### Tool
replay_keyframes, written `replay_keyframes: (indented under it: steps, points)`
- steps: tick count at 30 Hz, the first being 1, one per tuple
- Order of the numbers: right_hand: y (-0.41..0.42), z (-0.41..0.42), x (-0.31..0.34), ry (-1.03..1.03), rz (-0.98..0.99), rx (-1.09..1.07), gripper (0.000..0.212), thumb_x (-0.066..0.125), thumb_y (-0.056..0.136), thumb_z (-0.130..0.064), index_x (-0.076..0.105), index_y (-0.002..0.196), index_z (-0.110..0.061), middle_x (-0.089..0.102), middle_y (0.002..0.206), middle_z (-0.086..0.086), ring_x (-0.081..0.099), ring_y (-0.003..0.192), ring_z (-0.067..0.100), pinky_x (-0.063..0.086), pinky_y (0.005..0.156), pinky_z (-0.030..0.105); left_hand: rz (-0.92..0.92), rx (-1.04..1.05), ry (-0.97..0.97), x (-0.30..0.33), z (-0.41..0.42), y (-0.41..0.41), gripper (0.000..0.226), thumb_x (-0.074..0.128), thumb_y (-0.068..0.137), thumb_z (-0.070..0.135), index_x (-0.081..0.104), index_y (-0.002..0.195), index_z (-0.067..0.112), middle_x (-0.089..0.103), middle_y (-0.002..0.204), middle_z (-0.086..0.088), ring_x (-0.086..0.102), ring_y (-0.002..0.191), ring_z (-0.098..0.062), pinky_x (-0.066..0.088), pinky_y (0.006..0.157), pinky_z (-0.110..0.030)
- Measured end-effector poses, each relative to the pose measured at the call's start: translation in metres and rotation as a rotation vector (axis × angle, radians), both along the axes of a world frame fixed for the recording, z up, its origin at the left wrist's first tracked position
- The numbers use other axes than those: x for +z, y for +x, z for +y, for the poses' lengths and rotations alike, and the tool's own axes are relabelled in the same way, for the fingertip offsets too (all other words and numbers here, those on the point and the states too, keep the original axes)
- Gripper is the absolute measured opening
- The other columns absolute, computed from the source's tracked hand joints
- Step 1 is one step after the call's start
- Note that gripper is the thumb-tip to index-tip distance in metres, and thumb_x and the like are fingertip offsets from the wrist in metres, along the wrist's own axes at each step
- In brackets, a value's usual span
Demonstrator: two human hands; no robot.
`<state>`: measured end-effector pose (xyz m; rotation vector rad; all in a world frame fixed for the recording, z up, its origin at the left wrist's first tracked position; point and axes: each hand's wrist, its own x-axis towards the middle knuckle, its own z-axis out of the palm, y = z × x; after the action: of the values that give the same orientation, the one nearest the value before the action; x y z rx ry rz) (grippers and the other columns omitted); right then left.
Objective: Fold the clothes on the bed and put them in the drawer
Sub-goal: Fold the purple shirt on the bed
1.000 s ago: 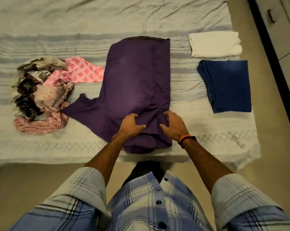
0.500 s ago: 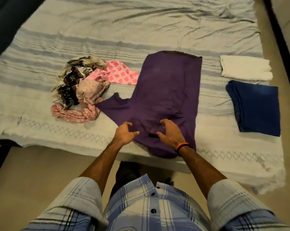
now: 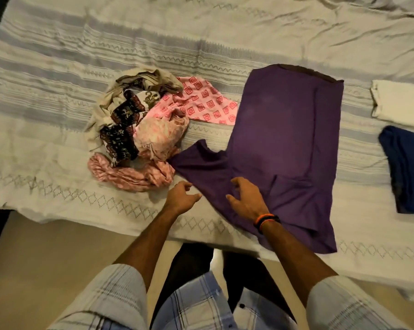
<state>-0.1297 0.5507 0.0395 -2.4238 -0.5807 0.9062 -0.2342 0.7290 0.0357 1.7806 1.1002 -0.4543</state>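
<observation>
Purple shirt (image 3: 284, 139) lies under spread right hand (image 3: 246, 201); left hand (image 3: 181, 197) curled beside.

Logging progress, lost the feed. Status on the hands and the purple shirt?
Left hand open, off the purple shirt. Right hand open, resting on it. Shirt half folded, one sleeve out. Unfolded pile touching that sleeve.
</observation>
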Motion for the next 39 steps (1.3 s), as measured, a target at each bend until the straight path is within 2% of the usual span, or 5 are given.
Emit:
replay_keyframes:
  steps: [17,24,28,33,39]
  points:
    - [0.113,0.165,-0.126,-0.199,-0.101,0.058,0.051,0.068,0.087,-0.035,0.054,0.125,-0.004,0.062,0.122,0.018,0.057,0.114,0.038,0.048,0.095,0.045,0.296,0.372,0.043,-0.131,0.067,0.087,0.065,0.068,0.087,0.042,0.053,0.134,-0.002,0.054,0.138,-0.019,0.053,0.125,-0.038,0.044,0.099,-0.039]
    - [0.153,0.190,-0.142,-0.089,0.003,-0.039,0.022,0.066,0.085,-0.013,0.072,0.106,-0.013,0.073,0.108,0.007,0.064,0.107,0.026,0.042,0.089,0.024,0.395,0.723,0.036,-0.138,0.056,0.106,0.084,0.072,0.085,0.044,0.033,0.137,-0.010,0.046,0.139,-0.024,0.048,0.128,-0.041,0.041,0.102,-0.043]
    - [0.164,0.189,-0.141,-0.123,0.038,0.009,0.027,0.068,0.087,-0.014,0.068,0.114,-0.013,0.071,0.110,0.007,0.063,0.107,0.022,0.038,0.078,0.017,0.346,0.835,0.011,-0.144,0.061,0.097,0.078,0.076,0.083,0.036,0.036,0.136,-0.006,0.054,0.137,-0.022,0.053,0.125,-0.038,0.043,0.100,-0.038]
    - [0.167,0.192,-0.137,-0.089,0.024,0.013,0.031,0.069,0.084,-0.007,0.069,0.115,-0.013,0.072,0.110,0.006,0.065,0.105,0.018,0.040,0.082,0.015,0.199,0.850,0.025,-0.153,0.066,0.082,0.039,0.072,0.086,0.033,0.069,0.108,0.000,0.070,0.113,-0.014,0.064,0.106,-0.032,0.048,0.090,-0.033]
    - [0.163,0.191,-0.119,-0.037,0.014,0.044,0.038,0.065,0.076,-0.004,0.072,0.111,-0.017,0.073,0.095,0.000,0.065,0.087,0.011,0.047,0.078,0.015,-0.011,0.957,-0.064,-0.142,0.066,0.080,0.036,0.078,0.081,0.021,0.062,0.086,-0.012,0.069,0.101,-0.030,0.054,0.073,-0.021,0.053,0.079,-0.041]
